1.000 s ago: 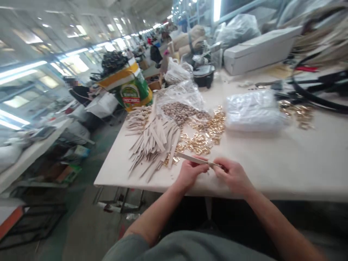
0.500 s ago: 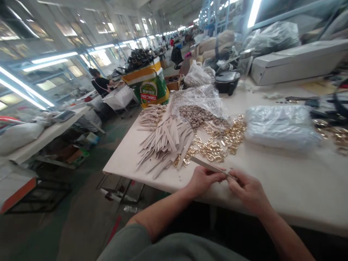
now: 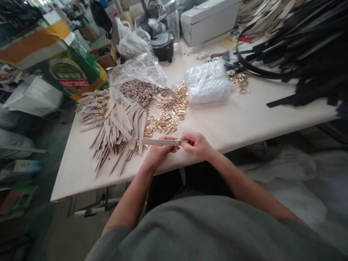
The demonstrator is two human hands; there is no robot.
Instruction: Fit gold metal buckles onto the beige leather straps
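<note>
A beige strap [image 3: 156,142] with a small loop [image 3: 177,142] around it is held level over the table's front edge. My left hand [image 3: 160,152] is closed on its middle, the free end pointing left. My right hand [image 3: 199,145] pinches the strap's right end, where a bit of metal seems to show between the fingers, mostly hidden. Just beyond my hands lie gold buckles [image 3: 164,123] in a loose heap. Left of them spreads a pile of similar beige straps [image 3: 116,134]. Small beige loops [image 3: 138,90] spill from a clear plastic bag [image 3: 144,69].
A plastic-wrapped white bundle [image 3: 208,82] lies right of the buckles. Black straps [image 3: 307,47] hang over the table [image 3: 244,123] at the right. Farther back stand a white box [image 3: 209,20] and a black container [image 3: 162,47]. A green carton [image 3: 78,70] stands past the left edge.
The view has swung right and down, bringing the black straps into sight. The strap, still in both hands, is now more level, and the loop on it shows.
</note>
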